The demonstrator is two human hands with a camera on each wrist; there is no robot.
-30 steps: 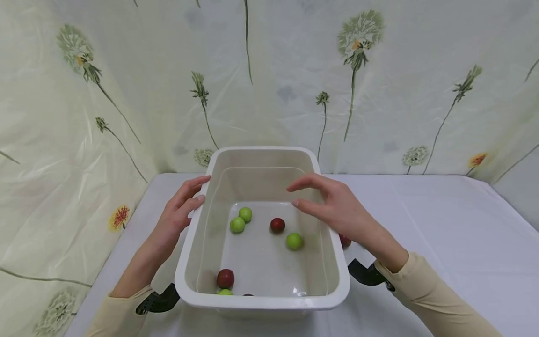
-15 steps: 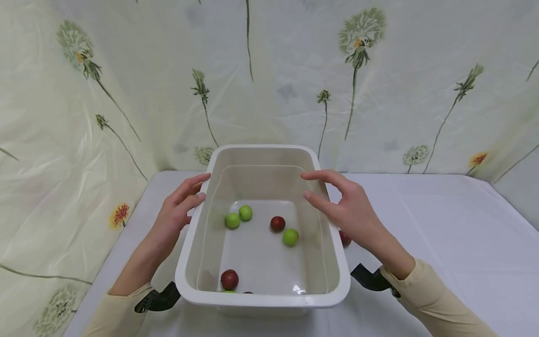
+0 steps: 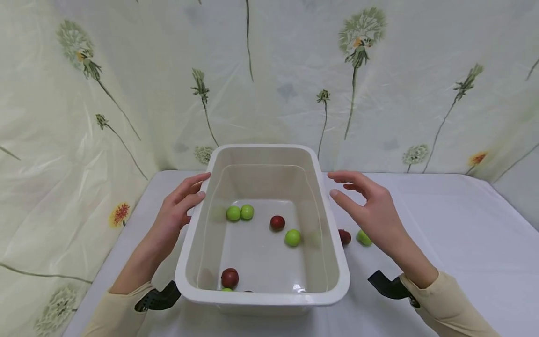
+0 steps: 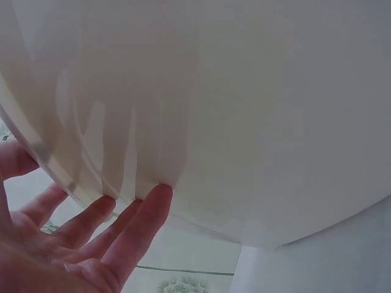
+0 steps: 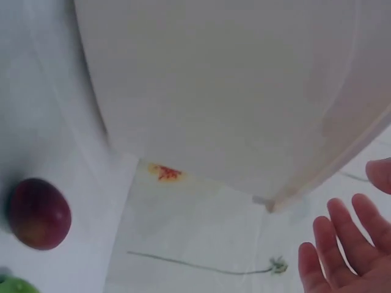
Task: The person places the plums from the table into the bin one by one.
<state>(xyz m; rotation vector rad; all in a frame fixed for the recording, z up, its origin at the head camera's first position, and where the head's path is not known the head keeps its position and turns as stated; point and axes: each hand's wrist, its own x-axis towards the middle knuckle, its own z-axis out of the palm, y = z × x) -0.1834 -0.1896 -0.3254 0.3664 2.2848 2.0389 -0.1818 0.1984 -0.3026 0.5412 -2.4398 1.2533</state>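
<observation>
A deep off-white plastic tub (image 3: 261, 299) stands on the table with several small round fruits in it, red and green. My left hand (image 3: 170, 213) rests at its left rim, and the left wrist view shows fingertips (image 4: 160, 194) touching the outer wall. To the right of the tub my right hand (image 3: 375, 210) hovers with fingers apart, holding nothing. Below that hand a red fruit (image 3: 344, 237) and a green fruit (image 3: 364, 238) lie on the cloth outside the tub. Inside are a red fruit (image 3: 277, 223) and a green one (image 3: 292, 238) near the middle.
Two green fruits (image 3: 240, 213) touch each other at the tub's left side. Another red fruit (image 3: 229, 278) lies by the near wall, which partly hides other fruits. A white cloth (image 3: 455, 234) covers the table; a flower-patterned curtain (image 3: 273, 84) hangs behind.
My right hand has moved right, from over the tub's right side to outside it, uncovering the green fruit there. Green fruits inside have rolled slightly. My left hand stays at the rim.
</observation>
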